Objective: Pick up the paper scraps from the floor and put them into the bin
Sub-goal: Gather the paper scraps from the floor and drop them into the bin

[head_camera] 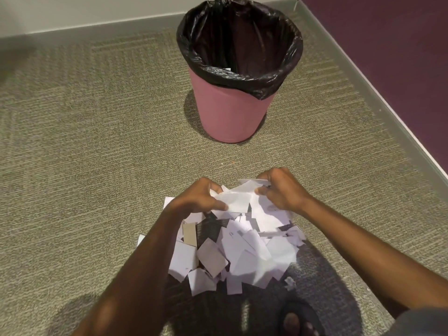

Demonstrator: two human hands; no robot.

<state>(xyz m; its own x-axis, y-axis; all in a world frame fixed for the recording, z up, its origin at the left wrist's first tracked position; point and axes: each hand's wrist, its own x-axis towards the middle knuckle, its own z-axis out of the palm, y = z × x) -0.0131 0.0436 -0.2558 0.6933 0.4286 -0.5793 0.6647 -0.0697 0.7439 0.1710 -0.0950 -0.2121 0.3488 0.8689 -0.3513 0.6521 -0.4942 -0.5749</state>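
A heap of white, grey and black paper scraps (240, 253) lies on the carpet in front of me. Both hands work at its far edge. My left hand (198, 197) pinches a bunch of white scraps (236, 200) between thumb and fingers. My right hand (281, 187) grips the other side of the same bunch, fingers curled over it. The pink bin (230, 112) with a black liner (211, 69) stands upright beyond the hands, its mouth open; a small white scrap shows just inside the near rim.
Grey-green carpet (97, 141) spreads all around. A grey skirting board (378, 100) and a purple wall run along the right; a pale wall lies at the back. My foot in a dark sandal (298, 321) is at the bottom edge, right of the heap.
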